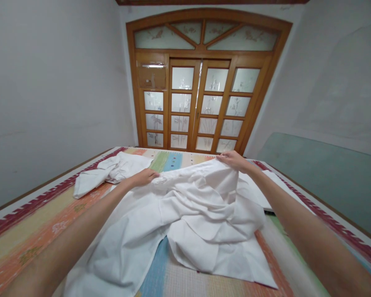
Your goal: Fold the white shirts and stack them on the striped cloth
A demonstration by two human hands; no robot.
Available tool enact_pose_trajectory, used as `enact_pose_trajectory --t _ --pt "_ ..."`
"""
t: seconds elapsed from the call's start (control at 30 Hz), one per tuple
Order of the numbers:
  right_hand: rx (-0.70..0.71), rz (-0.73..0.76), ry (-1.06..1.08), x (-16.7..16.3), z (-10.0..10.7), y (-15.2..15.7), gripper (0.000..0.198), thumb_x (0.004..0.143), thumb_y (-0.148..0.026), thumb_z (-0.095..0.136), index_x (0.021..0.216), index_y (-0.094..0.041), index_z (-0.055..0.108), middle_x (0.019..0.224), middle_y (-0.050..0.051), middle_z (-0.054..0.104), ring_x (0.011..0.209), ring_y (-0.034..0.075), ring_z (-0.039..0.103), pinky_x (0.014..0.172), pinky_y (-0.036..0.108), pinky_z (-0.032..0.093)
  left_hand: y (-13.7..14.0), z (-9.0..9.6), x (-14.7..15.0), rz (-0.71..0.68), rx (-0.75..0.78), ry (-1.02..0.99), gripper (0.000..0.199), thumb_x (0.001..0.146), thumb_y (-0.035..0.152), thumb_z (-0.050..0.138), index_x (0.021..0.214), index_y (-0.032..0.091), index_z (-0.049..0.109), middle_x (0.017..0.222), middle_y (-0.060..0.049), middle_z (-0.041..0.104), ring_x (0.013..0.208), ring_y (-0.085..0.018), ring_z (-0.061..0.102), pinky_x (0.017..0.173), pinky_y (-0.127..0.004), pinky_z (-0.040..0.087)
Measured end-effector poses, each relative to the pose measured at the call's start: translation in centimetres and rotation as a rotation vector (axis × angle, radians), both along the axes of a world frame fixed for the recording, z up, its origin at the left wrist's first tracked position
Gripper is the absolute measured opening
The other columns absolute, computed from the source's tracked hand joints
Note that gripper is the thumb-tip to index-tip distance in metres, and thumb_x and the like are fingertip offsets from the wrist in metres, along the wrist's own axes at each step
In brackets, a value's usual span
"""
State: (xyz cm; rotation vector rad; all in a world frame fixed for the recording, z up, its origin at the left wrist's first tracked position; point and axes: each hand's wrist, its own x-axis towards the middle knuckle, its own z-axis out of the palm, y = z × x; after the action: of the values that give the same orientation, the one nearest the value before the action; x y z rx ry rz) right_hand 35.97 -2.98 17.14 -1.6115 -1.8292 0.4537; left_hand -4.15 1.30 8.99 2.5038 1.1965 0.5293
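White trousers [204, 206], wrinkled and partly bunched, spread over the bed in front of me. Two leg-like parts come toward me with a gap between them. My left hand [146, 176] is closed on the left end of the top edge. At the other end, my right hand [233, 160] pinches that edge and holds it higher, so it slopes up to the right. Between the hands the edge is fairly taut. Fabric hides parts of the fingertips.
A crumpled white cloth [123, 165] lies at the far left of the striped bedspread [179, 268]. Flat white cloth [256, 192] lies on the right, partly behind my right forearm. A green panel [315, 169] leans along the right wall. Wooden glazed doors [198, 99] stand beyond the bed.
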Motion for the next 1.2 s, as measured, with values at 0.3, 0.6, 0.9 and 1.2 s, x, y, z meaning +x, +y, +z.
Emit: enact_pose_trajectory --t 0.3,0.6,0.9,1.2 --pt "-0.433 0.304 0.229 1.2 2.0 -1.1 0.049 0.05 -0.053 0.084 0.078 -0.017 0.064 0.073 0.002 0.065 0.066 0.015 0.059 0.058 0.024 0.046 -0.2 3.1 -4.0 -0.05 -0.529 -0.103 0.052 0.056 0.065 0.073 0.05 0.016 0.053 0.045 0.003 0.042 0.045 -0.008 0.032 0.042 -0.023 0.019" --pt "-0.633 0.439 0.004 3.9 0.0 0.0 0.049 0.049 -0.054 0.083 0.074 -0.018 0.06 0.068 -0.002 0.057 0.06 0.012 0.052 0.051 0.02 0.039 1.4 3.8 -5.9 -0.185 -1.024 0.203 0.028 0.05 0.04 0.084 0.06 0.018 0.07 0.057 -0.002 0.067 0.052 -0.019 0.056 0.048 -0.029 0.046" --pt "-0.147 -0.189 -0.393 4.0 -4.0 7.3 0.023 0.07 -0.031 0.069 0.087 -0.016 0.067 0.079 0.006 0.066 0.077 0.021 0.063 0.058 0.025 0.044 7.7 4.3 -3.1 0.367 -0.272 -0.489 0.048 0.053 0.051 0.08 0.081 0.016 0.064 0.077 -0.003 0.068 0.071 -0.017 0.06 0.06 -0.025 0.044" --pt "0.125 -0.318 -0.778 -4.9 -7.9 10.2 0.036 0.087 -0.012 0.045 0.118 -0.009 0.063 0.122 0.023 0.063 0.116 0.032 0.057 0.094 0.043 0.044 12.5 -2.1 2.6 0.679 0.057 -0.232 0.016 0.078 0.032 0.058 0.084 0.017 0.06 0.091 -0.01 0.071 0.092 -0.024 0.065 0.077 -0.03 0.045"
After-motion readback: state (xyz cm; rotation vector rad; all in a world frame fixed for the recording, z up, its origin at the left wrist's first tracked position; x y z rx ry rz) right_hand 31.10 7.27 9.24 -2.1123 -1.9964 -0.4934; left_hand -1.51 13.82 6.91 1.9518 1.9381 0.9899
